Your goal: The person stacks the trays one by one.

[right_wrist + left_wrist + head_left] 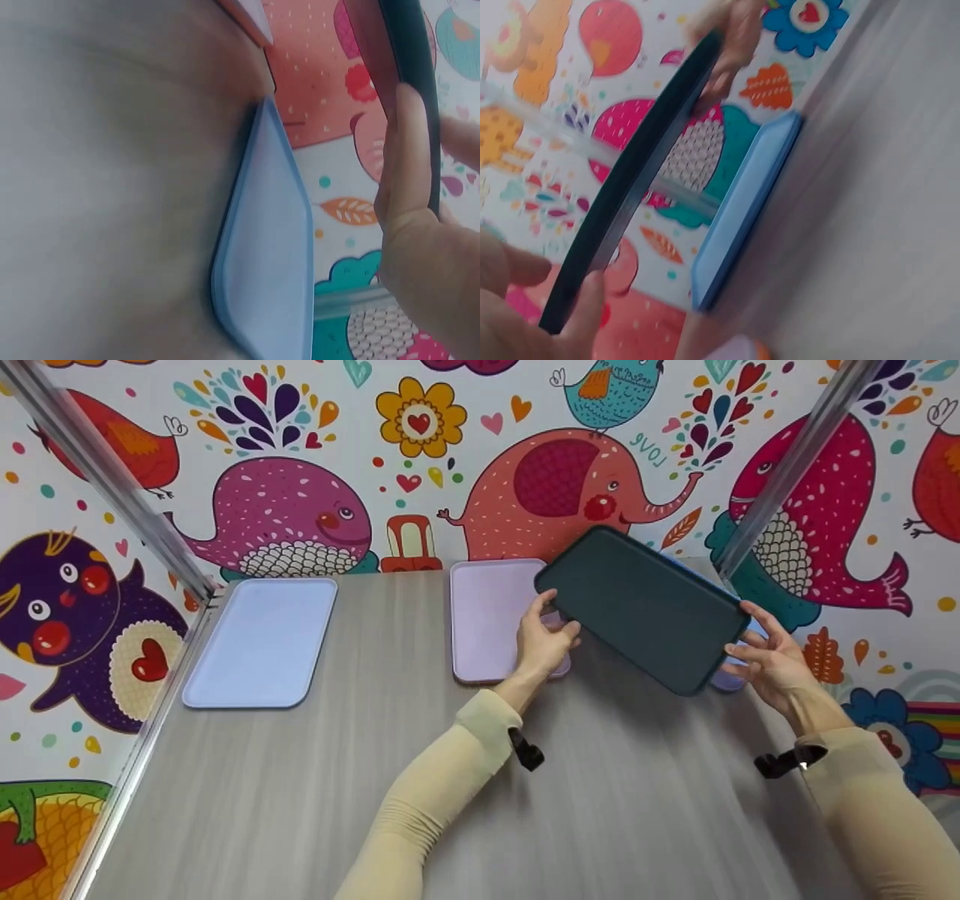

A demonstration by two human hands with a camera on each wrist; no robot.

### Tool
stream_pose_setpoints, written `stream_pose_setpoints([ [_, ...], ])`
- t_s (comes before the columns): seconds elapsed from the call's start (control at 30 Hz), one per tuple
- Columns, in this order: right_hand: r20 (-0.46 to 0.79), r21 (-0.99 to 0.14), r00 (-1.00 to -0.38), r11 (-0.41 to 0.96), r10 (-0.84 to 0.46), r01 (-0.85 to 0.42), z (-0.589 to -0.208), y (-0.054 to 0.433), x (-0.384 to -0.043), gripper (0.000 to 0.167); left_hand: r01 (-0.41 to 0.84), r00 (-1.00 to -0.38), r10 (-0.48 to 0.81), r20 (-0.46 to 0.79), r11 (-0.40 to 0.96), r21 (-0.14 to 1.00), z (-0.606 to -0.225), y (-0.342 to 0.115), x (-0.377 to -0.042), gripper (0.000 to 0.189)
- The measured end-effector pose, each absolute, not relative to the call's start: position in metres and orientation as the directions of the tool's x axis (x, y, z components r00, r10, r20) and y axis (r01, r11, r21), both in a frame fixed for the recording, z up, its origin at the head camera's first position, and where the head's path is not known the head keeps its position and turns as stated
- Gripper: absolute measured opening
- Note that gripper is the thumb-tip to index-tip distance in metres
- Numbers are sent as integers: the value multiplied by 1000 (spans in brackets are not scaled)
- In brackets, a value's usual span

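A dark green rectangular tray [645,611] is held tilted in the air above the table by both hands. My left hand [546,641] pinches its near left edge, with thumb and fingers on opposite sides in the left wrist view. At the other end, my right hand [776,667] grips the right edge, and the right wrist view has the thumb [411,150] along one face. Behind and below the held tray lies a blue tray [270,240], mostly hidden in the head view. A lavender tray [487,622] lies to the left, partly covered by the left hand and dark tray.
A light blue tray [262,645] lies at the far left of the grey table [300,810]. Patterned walls [420,472] with cartoon animals stand behind and at both sides. Metal rails [97,472] run up the corners.
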State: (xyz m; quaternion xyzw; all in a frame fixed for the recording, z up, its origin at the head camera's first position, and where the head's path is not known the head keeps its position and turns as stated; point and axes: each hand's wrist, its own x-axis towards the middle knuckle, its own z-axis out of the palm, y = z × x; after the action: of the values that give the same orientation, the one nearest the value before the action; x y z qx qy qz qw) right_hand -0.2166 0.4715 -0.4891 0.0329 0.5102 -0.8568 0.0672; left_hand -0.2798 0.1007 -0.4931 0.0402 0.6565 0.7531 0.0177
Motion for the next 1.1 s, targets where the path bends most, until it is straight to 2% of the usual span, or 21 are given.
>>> stream_pose_setpoints([
  [0.1, -123, -866, -991, -482, -50, 132, -488, 462, -222, 85, 97, -995, 19, 100, -99, 990, -495, 112, -270, 72],
  [0.2, -123, -856, -992, -502, -31, 122, -489, 452, -225, 92, 145, -989, -11, 145, -2, 989, -498, 120, -263, 73],
  [0.3, -137, -841, -990, -526, -18, 126, -490, 441, -228, 96, 148, -988, -29, 151, 88, 985, -500, 124, -260, 74],
  [0.37, -149, -838, -989, -529, -14, 134, -491, 434, -229, 95, 129, -991, -33, 133, 97, 987, -501, 124, -261, 74],
  [0.57, -178, -853, -984, -500, 9, 150, -495, 416, -233, 100, 36, -996, -86, 38, 22, 999, -501, 121, -267, 79],
  [0.77, -190, -873, -981, -462, 29, 156, -497, 404, -235, 101, -44, -991, -118, -60, -135, 990, -501, 121, -275, 84],
  [1.0, -188, -891, -981, -428, 52, 148, -500, 393, -235, 92, -83, -985, -142, -100, -119, 989, -497, 113, -282, 87],
  [1.1, -196, -909, -979, -385, 48, 163, -500, 388, -236, 88, -83, -987, -123, -102, -151, 985, -497, 105, -285, 88],
])
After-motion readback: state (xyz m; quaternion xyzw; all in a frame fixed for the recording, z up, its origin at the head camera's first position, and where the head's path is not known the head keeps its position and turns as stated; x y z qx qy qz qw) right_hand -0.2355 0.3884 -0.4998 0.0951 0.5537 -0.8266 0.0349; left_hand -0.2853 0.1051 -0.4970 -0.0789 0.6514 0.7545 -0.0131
